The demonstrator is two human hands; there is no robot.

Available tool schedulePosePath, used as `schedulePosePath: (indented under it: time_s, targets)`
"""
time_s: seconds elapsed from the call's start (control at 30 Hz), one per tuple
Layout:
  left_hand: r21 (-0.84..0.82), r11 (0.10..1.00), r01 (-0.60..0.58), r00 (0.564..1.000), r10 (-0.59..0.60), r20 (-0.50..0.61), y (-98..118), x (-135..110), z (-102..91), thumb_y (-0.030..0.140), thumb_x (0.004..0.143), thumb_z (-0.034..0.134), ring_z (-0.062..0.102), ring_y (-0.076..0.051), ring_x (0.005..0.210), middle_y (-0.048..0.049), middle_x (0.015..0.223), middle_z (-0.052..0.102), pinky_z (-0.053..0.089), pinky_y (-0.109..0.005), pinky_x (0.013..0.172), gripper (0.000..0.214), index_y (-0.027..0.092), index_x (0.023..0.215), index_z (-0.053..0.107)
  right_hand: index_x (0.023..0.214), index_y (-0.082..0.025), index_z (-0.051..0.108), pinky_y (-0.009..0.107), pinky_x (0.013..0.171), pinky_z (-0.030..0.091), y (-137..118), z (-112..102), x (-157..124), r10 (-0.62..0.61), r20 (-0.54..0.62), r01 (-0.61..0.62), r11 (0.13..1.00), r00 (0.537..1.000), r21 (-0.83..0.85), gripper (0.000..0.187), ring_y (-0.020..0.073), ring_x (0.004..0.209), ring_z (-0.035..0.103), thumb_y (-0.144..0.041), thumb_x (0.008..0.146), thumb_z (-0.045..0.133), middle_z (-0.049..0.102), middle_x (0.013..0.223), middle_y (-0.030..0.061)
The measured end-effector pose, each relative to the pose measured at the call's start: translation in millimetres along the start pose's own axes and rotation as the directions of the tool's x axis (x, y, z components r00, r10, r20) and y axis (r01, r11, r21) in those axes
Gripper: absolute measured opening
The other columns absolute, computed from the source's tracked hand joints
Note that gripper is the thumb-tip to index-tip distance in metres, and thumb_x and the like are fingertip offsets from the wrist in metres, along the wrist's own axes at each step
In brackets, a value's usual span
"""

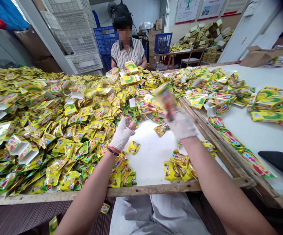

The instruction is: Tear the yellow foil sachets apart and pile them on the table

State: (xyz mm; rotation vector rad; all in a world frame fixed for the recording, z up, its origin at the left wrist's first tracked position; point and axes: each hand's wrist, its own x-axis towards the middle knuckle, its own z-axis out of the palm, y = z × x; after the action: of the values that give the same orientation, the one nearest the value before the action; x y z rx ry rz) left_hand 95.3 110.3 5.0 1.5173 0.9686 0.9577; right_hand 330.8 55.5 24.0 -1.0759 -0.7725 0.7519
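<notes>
My right hand point(182, 124), in a white knit glove, is closed round a blurred yellow and red carton point(165, 98) held upright above the white table point(151, 163). My left hand point(122, 133), also gloved, hovers at the edge of a big heap of small yellow and green sachets point(58, 130); its fingers are curled and a bare fingertip shows, but I cannot see anything in them. One loose sachet point(133, 147) lies just right of the left wrist. A small stack of sachets point(178, 168) sits below my right forearm.
A person in a striped shirt point(127, 54) sits across the table behind stacked cartons point(129, 79). A wooden rail point(215, 143) divides this table from a white one on the right with flat cartons point(269, 116) and a dark object point(281, 163). Crates point(80, 36) stand behind.
</notes>
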Motion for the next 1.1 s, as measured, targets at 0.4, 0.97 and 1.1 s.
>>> schedulePosePath:
  time_s: [0.4, 0.97, 1.1]
  targets:
    - [0.891, 0.44, -0.109, 0.918, -0.299, 0.26, 3.3, -13.3, 3.1, 0.032, 0.062, 0.073, 0.059, -0.017, 0.07, -0.0021, 0.079, 0.065, 0.038, -0.025, 0.058, 0.026, 0.021, 0.084, 0.066, 0.076, -0.016, 0.068, 0.034, 0.084, 0.047, 35.3, -30.5, 21.9, 0.052, 0.017, -0.011, 0.484, 0.999, -0.875, 0.008, 0.0264, 0.096, 0.061, -0.021, 0.073, 0.062, 0.069, 0.091, 0.0129]
    - [0.587, 0.801, -0.118, 0.976, -0.014, 0.216, -14.0, 16.8, 76.6, 0.029, 0.063, 0.076, 0.058, -0.031, 0.102, -0.0105, 0.096, 0.063, 0.044, -0.039, 0.089, 0.023, 0.019, 0.08, 0.063, 0.083, -0.019, 0.064, 0.03, 0.07, 0.042, 37.5, -19.0, 19.6, 0.144, 0.22, 0.215, 0.055, 0.965, -0.975, 0.02, 0.0225, 0.086, 0.062, -0.036, 0.084, 0.053, 0.069, 0.091, 0.0115]
    - [0.431, 0.902, 0.008, 0.984, -0.083, 0.155, -19.0, 24.3, 78.3, 0.026, 0.066, 0.071, 0.063, -0.025, 0.087, -0.0063, 0.082, 0.065, 0.05, -0.036, 0.079, 0.017, 0.018, 0.074, 0.059, 0.069, -0.021, 0.053, 0.031, 0.069, 0.044, 20.1, -25.6, 15.5, 0.041, 0.177, 0.159, 0.272, 0.983, -0.949, 0.019, 0.0217, 0.077, 0.058, -0.033, 0.084, 0.055, 0.062, 0.074, 0.0079]
